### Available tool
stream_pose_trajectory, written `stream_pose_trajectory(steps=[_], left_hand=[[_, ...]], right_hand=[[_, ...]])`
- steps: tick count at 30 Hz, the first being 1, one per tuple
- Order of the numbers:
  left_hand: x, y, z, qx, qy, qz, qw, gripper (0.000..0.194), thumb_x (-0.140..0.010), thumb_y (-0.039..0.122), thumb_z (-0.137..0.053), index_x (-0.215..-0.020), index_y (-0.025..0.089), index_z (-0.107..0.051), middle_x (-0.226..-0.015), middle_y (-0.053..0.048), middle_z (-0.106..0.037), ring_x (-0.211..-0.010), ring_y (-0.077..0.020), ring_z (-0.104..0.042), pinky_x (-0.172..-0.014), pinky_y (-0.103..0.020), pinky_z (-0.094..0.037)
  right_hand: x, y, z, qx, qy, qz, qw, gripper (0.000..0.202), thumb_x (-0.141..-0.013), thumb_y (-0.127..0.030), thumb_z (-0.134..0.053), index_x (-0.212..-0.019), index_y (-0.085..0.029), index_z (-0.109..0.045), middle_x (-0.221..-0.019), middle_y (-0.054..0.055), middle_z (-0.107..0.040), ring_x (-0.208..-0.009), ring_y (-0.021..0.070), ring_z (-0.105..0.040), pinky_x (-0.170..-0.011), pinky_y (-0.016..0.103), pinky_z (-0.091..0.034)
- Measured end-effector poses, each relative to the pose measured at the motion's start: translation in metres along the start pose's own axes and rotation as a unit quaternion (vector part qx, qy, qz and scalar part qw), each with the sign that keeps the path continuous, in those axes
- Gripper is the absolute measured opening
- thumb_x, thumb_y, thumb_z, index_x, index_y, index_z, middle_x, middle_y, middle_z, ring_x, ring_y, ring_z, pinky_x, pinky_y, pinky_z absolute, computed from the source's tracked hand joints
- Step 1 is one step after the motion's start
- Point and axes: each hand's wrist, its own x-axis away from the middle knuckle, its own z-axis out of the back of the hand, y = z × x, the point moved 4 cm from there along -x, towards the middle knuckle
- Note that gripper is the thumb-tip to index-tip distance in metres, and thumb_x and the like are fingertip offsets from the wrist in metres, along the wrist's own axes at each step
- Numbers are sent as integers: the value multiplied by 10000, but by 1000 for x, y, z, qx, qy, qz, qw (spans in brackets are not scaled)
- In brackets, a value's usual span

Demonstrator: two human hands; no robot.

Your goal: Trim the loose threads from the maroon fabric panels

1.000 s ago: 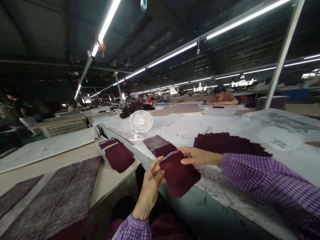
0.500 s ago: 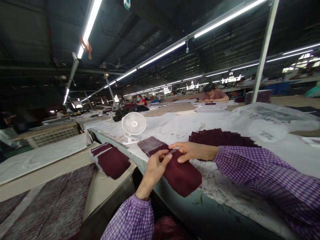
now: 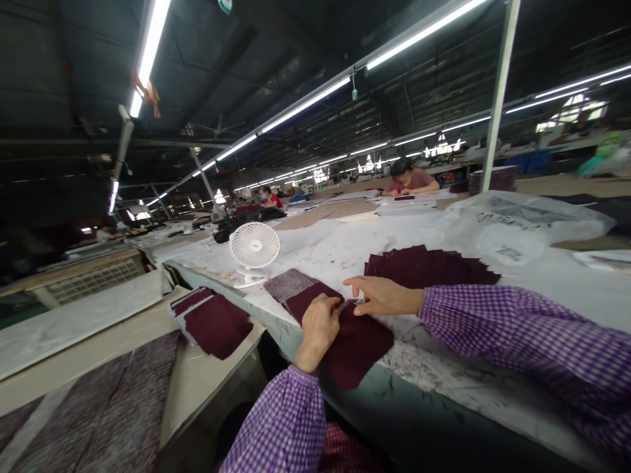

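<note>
left hand curls its fingers over the maroon fabric at the table edge, grip unclear; right hand is open beside it, thumb and forefinger apart. beyond the hands, the white fan carries a tiny hub mark, and the clear plastic bag has dark print, both unreadable.
</note>
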Motion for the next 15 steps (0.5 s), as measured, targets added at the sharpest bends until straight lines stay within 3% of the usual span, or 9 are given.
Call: stream_pose_trajectory(steps=[4,9,15], left_hand=[[2,1,-3,-36,0,-23,999,278,-843,156,-475,-1041,191,-668,-898,-52,-617,-861,-173,-584,-780,-278,-437],[6,7,-3,-53,12,-47,997,296,-867,161,-433,-1026,209,-679,-875,-40,-599,-850,-165,-570,-751,-265,-427],[11,15,-2,-110,11,-80,991,328,-895,170,-381,-968,248,-691,-842,-35,-561,-817,-159,-527,-704,-262,-400]], right_hand=[[20,1,-5,51,53,43,996,282,-827,-313,-553,-1077,-198,-615,-969,57,-609,-846,190,-569,-749,295,-417],[32,-3,-13,87,97,85,988,303,-900,-301,-442,-1132,-221,-620,-961,61,-597,-820,173,-558,-689,273,-401],[33,-2,-14,127,89,90,984,287,-902,-267,-410,-992,-214,-677,-908,61,-587,-758,157,-542,-613,263,-366]])
